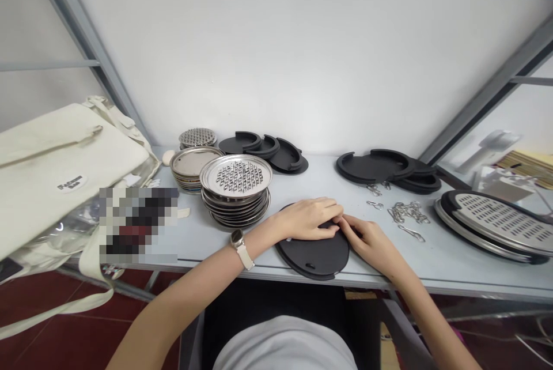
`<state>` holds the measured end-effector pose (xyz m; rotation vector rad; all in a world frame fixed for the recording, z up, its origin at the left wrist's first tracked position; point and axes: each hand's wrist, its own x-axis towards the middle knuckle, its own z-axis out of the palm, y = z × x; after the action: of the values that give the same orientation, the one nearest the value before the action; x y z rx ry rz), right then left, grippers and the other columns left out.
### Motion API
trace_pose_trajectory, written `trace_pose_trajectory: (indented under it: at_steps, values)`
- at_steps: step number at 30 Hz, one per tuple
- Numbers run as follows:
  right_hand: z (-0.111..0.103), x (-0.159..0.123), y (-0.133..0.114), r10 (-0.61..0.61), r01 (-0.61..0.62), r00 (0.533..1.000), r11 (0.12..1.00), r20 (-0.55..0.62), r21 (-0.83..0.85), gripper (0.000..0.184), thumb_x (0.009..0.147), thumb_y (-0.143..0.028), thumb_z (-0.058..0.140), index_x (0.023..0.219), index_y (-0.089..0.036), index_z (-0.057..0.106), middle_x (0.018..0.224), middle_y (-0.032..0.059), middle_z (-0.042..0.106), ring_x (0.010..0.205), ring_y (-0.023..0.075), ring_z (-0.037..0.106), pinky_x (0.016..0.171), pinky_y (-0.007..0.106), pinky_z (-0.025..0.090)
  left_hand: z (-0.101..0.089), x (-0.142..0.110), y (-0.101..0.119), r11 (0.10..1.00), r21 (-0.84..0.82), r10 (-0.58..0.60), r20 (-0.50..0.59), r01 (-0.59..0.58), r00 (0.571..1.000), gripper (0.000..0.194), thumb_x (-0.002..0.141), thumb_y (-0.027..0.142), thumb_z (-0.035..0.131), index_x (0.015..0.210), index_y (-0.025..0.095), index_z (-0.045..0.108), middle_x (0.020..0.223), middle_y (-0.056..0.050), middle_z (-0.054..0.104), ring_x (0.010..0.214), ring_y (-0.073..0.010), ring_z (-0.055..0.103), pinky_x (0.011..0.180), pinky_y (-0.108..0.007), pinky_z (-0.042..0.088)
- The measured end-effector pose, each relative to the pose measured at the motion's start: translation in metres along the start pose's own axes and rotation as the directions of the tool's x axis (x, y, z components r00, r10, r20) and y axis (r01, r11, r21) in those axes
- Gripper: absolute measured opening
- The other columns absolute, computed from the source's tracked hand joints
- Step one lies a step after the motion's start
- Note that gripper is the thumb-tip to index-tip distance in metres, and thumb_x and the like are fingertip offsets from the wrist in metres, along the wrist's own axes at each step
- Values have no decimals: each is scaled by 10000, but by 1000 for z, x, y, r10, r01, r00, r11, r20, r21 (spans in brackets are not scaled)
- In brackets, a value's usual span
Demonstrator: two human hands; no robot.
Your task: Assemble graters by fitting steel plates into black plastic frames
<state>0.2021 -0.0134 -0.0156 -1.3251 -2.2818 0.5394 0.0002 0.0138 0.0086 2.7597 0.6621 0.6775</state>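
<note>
Head view shows the left hand [309, 218] pressing flat on a black disc [315, 252] at the tabletop's [432, 260] 6 o'clock edge, steadying it, while the right hand [367, 238] pinches something small at its rim, clips [408, 212] lying toward 2 o'clock

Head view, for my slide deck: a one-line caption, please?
Both hands, left and right, press on a black round disc beside stacked metal grater plates.

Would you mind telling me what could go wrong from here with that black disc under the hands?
The black disc overhangs the table's front edge, so pressing from the left hand or right hand might tip it off. The loose metal clips lie close by the right hand and could get swept to the floor. The tall stack of metal plates could slide if bumped.
</note>
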Motion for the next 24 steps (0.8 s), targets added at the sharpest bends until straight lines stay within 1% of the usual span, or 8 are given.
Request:
trace_pose_trajectory:
  at_steps: [9, 18, 24]
  values:
    - [0, -1, -1, 11, -11, 1000, 1000, 6, -3, 378, 984, -383, 324, 848, -195, 621, 726, 31, 708, 648, 197, 636, 608, 269, 436, 0, 0, -1, 1000, 7, 19, -9, -19, 1000, 60, 882, 221, 503, 924, 179, 510, 936, -64, 573, 850, -187, 548, 755, -299, 449]
    - [0, 0, -1, 14, -13, 1000, 1000, 5, -7, 393, 986, -402, 314, 829, -199, 611, 709, 30, 697, 639, 199, 627, 604, 275, 437, 0, -1, 0, 1000, 4, 8, -4, -8, 1000, 63, 881, 226, 506, 930, 186, 510, 937, -66, 574, 856, -194, 553, 754, -308, 453]
    - [0, 0, 0, 22, -22, 1000, 1000, 15, -2, 382, 986, -397, 319, 832, -197, 606, 721, 31, 697, 650, 197, 627, 616, 273, 428, 1, -1, -1, 999, 33, 4, -2, -4, 1000, 72, 886, 237, 504, 934, 184, 509, 936, -65, 566, 858, -193, 551, 761, -304, 450]
